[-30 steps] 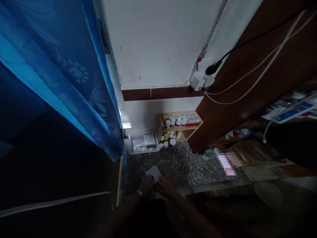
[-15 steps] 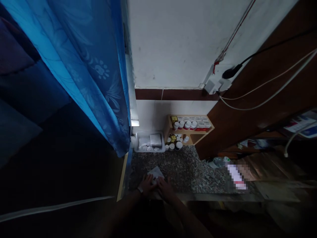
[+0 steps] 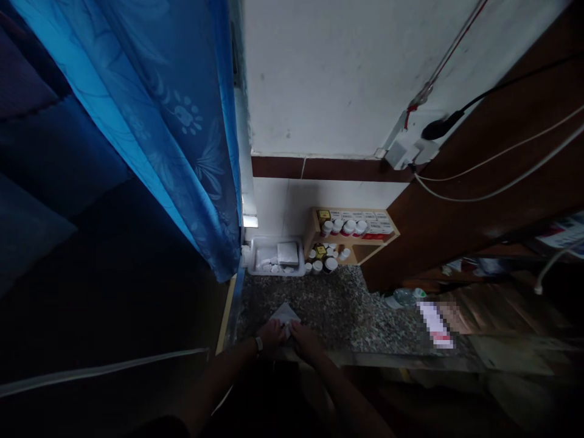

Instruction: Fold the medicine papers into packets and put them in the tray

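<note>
A folded white paper lies on the speckled granite counter, near its front edge. My left hand, with a pale band on the wrist, presses the paper's lower left side. My right hand holds its lower right side. Both sets of fingers meet the paper, and they hide its lower part.
A blue patterned curtain hangs to the left. At the counter's back stand a white tray of white packets and a small wooden shelf of bottles. A dark wooden panel slants in from the right, with cables and a wall socket.
My hands have drawn closer together on the paper, and its upper corner now points up between them. The whole view has shifted slightly with my head.
</note>
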`<state>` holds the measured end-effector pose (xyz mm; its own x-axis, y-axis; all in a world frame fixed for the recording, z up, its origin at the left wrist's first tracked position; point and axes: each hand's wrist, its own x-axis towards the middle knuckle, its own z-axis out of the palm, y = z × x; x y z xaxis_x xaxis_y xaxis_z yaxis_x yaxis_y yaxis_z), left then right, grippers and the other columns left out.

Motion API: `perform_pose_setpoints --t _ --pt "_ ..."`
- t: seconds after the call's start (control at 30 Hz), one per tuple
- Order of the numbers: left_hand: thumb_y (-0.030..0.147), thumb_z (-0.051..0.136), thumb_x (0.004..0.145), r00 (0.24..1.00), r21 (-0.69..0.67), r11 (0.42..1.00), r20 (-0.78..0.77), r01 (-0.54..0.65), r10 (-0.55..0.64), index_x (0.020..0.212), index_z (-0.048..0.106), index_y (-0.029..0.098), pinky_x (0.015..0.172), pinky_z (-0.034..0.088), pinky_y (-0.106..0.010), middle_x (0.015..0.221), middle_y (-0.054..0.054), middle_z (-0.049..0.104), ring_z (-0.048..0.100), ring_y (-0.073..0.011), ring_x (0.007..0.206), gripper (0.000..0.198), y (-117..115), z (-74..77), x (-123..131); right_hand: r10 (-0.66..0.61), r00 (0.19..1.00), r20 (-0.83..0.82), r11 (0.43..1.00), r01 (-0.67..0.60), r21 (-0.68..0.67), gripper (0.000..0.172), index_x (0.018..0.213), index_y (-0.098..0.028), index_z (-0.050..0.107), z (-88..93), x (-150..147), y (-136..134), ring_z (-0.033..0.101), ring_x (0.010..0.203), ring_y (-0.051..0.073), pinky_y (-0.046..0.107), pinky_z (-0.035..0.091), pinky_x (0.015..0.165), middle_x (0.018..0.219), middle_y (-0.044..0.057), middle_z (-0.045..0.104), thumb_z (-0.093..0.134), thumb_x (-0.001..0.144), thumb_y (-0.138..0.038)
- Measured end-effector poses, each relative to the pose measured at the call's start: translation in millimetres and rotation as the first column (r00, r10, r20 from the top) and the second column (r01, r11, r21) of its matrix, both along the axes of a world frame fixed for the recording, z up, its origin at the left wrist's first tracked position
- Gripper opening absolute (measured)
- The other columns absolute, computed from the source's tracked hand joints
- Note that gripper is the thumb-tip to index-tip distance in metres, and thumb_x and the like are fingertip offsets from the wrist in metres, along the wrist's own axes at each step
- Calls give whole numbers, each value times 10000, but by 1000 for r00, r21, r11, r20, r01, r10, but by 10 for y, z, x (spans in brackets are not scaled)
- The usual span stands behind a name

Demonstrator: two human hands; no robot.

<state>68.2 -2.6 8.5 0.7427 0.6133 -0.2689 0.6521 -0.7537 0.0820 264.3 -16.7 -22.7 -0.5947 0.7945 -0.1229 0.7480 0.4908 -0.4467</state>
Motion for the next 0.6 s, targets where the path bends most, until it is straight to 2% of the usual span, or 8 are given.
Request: perform_pose_setpoints --t 0.13,0.33,0.47,0.6 --pt "121 346 915 998 -36 998 -36 56 -58 1056 561 88 630 483 -352 884 -164 630 590 -231 796 259 96 48 37 -9 1000 15 1000 10 -20 492 1280 -160 495 34 -21 8 460 1212 219 380 404 961 1342 140 486 407 796 -169" --pt "136 399 900 997 -48 998 -69 38 -42 952 584 98 589 488 -322 826 -129 634 609 -213 736 196 155 -13 59 -25 1000 14 999 26 -32 442 1263 -173 499 185 -49 15 476 1171 220 363 382 953 1313 132 503 417 831 -212" --pt "144 412 903 1000 -65 998 -21 13 -14 937 591 102 604 497 -328 857 -131 630 606 -218 770 187 166 22 2 -64 997 35 998 65 -17 423 1244 -198 516 260 -98 24 470 1153 217 363 361 946 1265 114 532 427 831 -206" --pt "166 419 910 1000 -97 995 5 -14 14 1010 585 109 628 502 -322 964 -139 617 588 -225 850 202 136 105 -59 -89 995 50 996 89 -2 420 1246 -214 521 249 -130 35 463 1153 233 379 352 942 1248 123 538 445 833 -215"
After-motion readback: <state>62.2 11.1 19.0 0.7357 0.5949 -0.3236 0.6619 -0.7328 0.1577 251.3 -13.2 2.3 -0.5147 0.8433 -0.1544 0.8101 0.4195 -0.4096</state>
